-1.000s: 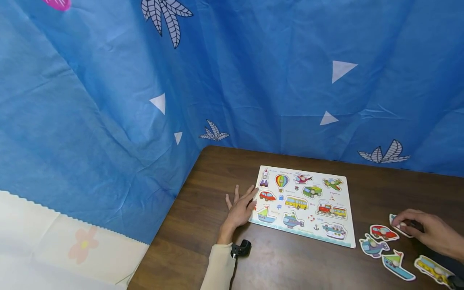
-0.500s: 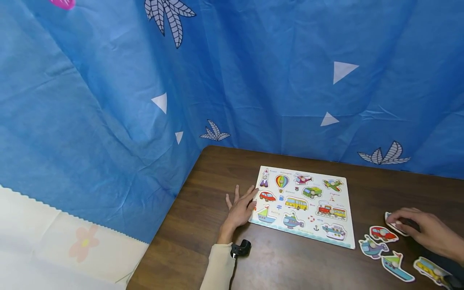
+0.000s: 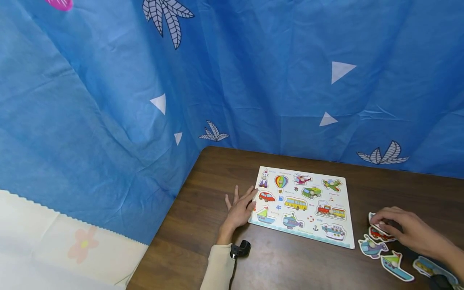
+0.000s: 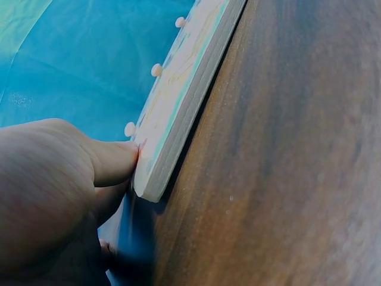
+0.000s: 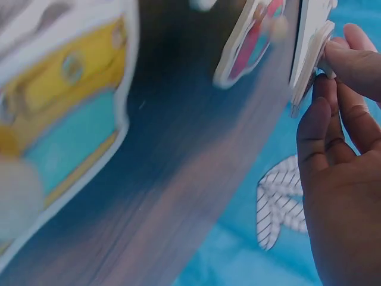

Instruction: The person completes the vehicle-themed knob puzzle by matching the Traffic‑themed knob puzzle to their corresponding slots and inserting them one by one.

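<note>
Right hand (image 3: 411, 231) of mine, at the lower right of the head view, pinches a white-rimmed puzzle piece (image 5: 310, 67); the right wrist view shows what the head view cannot, the piece's thin wooden edge between my fingertips (image 5: 340, 55). Compared with half a second ago I have it farther left, now overlapping the top of the red car piece (image 3: 378, 235); whether they touch I cannot tell. My left hand (image 3: 238, 210) keeps its place, fingers spread, at the left edge of the puzzle board (image 3: 311, 211), right of the frame's centre. Only the left wrist view shows my thumb (image 4: 116, 164) touching near a corner, with knobs (image 4: 156, 70) in profile.
</note>
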Tool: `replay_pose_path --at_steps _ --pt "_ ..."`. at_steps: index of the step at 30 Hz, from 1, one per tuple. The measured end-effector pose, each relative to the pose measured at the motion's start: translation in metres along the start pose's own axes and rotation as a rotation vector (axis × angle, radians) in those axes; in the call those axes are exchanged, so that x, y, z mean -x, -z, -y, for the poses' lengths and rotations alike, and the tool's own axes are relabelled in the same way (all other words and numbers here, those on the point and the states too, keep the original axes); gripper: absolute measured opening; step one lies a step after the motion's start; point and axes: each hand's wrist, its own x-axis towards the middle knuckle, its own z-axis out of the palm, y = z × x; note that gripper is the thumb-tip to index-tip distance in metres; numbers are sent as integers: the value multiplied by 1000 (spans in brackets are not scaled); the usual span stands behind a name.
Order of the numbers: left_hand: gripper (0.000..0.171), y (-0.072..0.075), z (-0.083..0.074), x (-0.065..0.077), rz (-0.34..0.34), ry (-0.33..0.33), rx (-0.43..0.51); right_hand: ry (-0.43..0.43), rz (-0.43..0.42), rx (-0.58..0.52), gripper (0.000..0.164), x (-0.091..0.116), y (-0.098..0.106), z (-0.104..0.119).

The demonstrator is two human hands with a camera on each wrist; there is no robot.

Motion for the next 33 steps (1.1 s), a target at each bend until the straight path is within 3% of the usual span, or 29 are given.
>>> replay_pose_path --at_steps 9,18,29,33 --pt "47 1 0 -1 3 -3 2 117 17 -162 54 -18 -13 28" --pt "47 0 1 0 10 -4 -7 216 35 -242 53 -28 -35 46" --pt "47 0 2 0 1 -15 -1 243 66 -270 46 -37 -51 52" --pt "47 0 3 0 0 -19 -8 250 79 -276 36 -40 -55 53"
